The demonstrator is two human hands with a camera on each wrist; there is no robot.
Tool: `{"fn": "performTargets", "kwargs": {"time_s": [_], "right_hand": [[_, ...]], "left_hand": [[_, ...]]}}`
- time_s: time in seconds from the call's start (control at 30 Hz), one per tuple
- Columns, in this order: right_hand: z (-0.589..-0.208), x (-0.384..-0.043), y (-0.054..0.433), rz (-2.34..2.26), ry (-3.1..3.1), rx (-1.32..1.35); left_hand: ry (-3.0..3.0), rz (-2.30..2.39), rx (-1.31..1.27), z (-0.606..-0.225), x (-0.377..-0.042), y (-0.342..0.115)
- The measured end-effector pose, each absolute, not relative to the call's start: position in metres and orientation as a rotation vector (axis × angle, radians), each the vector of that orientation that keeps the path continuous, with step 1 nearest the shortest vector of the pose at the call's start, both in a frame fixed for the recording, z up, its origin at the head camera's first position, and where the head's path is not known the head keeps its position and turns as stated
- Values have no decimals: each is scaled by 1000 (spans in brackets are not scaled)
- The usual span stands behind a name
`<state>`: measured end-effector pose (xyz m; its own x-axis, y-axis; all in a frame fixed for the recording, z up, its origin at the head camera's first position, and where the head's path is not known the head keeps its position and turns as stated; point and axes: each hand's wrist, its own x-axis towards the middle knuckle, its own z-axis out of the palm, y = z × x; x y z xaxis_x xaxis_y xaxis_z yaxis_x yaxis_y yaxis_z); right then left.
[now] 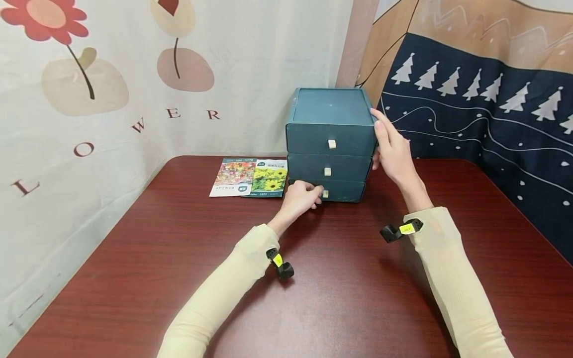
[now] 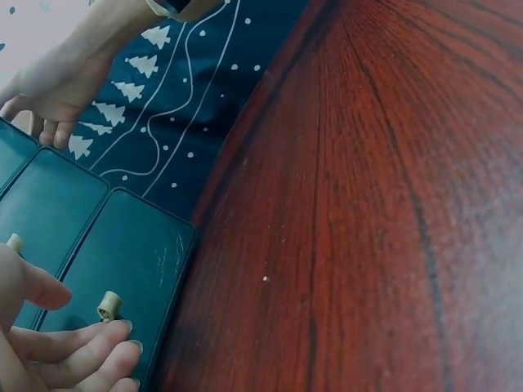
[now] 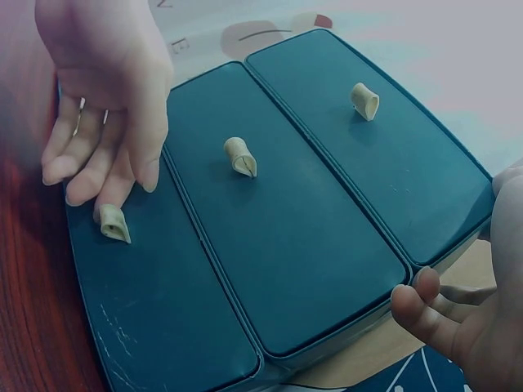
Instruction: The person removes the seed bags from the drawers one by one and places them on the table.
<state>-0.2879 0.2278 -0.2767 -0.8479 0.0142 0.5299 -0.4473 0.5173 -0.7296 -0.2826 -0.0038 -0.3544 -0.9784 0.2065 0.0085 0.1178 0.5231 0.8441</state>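
Note:
A teal three-drawer storage box (image 1: 331,105) stands on the table, each drawer front bearing a small cream pull tab. My left hand (image 1: 299,198) is at the bottom drawer (image 1: 346,192). Its fingertips (image 2: 118,328) are right by that drawer's pull tab (image 2: 109,305), and one seems to touch it; the thumb stays apart from the tab. My right hand (image 1: 396,151) rests against the box's right side near the top front corner, fingers (image 3: 413,306) along the edge. All drawers look closed. The middle tab (image 3: 240,157) and top tab (image 3: 365,102) are untouched.
Two flower-picture packets lie left of the box, one red and white (image 1: 233,177), one with yellow flowers (image 1: 269,178). The brown wood-grain table (image 1: 340,298) extends in front. A white curtain (image 1: 255,59) hangs behind, a dark blue tree-print cloth (image 1: 474,114) at right.

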Motion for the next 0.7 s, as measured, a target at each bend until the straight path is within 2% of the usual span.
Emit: {"fn": "performTargets", "kwargs": {"time_s": [0.7], "right_hand": [[-279,-288,229,1288,-2278,357]], "left_hand": [[2655,1423,315,-362,-282,3]]}}
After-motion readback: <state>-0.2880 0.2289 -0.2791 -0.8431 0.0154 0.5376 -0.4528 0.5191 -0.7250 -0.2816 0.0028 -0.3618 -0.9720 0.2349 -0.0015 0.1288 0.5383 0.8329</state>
